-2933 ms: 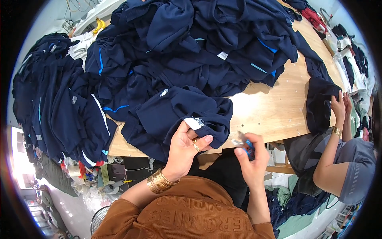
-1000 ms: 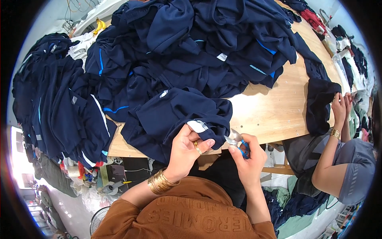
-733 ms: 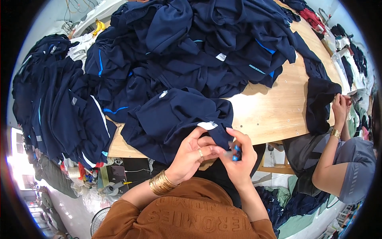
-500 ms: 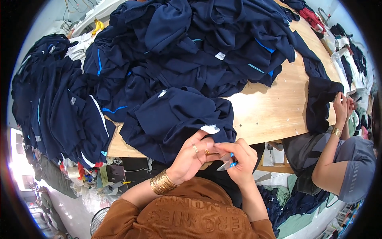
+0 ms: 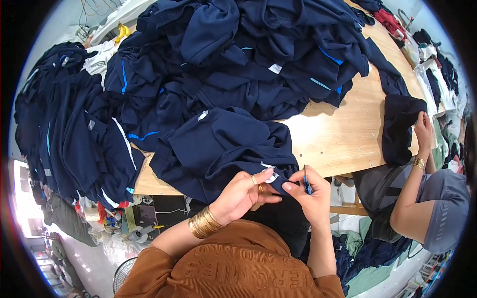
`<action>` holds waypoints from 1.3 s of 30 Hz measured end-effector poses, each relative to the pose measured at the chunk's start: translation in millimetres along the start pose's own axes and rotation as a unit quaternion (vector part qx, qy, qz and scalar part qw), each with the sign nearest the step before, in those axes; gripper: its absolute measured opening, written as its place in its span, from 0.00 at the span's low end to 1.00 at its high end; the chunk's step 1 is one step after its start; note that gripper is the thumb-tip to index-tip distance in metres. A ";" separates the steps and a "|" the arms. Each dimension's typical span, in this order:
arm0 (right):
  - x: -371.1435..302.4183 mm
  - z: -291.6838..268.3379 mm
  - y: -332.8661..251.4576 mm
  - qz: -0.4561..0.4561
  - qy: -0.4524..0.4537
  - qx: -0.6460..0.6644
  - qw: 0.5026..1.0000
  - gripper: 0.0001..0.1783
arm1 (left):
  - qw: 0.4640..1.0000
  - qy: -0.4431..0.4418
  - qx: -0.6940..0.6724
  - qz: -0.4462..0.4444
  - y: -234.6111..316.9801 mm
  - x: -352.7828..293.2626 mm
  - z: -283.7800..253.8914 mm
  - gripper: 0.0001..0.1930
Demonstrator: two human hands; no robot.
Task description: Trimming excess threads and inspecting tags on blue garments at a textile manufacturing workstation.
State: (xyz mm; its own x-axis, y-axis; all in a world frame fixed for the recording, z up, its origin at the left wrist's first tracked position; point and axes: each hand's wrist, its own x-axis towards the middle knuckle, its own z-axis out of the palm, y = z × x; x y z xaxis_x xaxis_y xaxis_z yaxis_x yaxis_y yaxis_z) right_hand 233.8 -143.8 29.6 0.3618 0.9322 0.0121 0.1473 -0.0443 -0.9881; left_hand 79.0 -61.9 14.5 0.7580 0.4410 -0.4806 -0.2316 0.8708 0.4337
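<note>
A navy garment (image 5: 218, 141) lies bunched at the near edge of the table, its near part hanging over that edge. My left hand (image 5: 243, 193), with rings and gold bangles, pinches the garment's edge beside a small white label (image 5: 270, 176). My right hand (image 5: 314, 194) is closed around small blue-handled thread snips (image 5: 306, 185), their tip pointing up. Its thumb and finger also press on the garment's edge, just right of the label. The lower fingers of my left hand are loosely bent. The snips are partly hidden by my fingers.
A large heap of navy garments (image 5: 208, 39) covers the far side of the wooden table (image 5: 338, 134). Another navy pile (image 5: 64, 124) hangs at the left. On the right a co-worker's hand (image 5: 424, 131) holds a dark garment (image 5: 397, 126). A fan (image 5: 123, 273) stands lower left.
My right hand has moved up and right, turning the snips upright. Both hands now meet at the garment's edge by the label. The co-worker's hand has shifted slightly left.
</note>
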 end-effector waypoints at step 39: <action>-11.4 -12.6 -13.6 -0.229 0.064 -0.389 0.890 0.16 | 0.932 0.000 0.290 0.219 -2.1 -14.5 13.3 0.07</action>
State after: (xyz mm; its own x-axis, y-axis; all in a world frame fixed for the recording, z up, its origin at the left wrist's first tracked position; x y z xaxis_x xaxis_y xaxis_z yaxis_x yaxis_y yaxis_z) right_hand 239.2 -158.4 44.8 0.1945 0.8696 0.4539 0.8816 0.0479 -0.4696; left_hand 76.6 -73.1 30.7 0.6684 0.7260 -0.1615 -0.1504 0.3446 0.9266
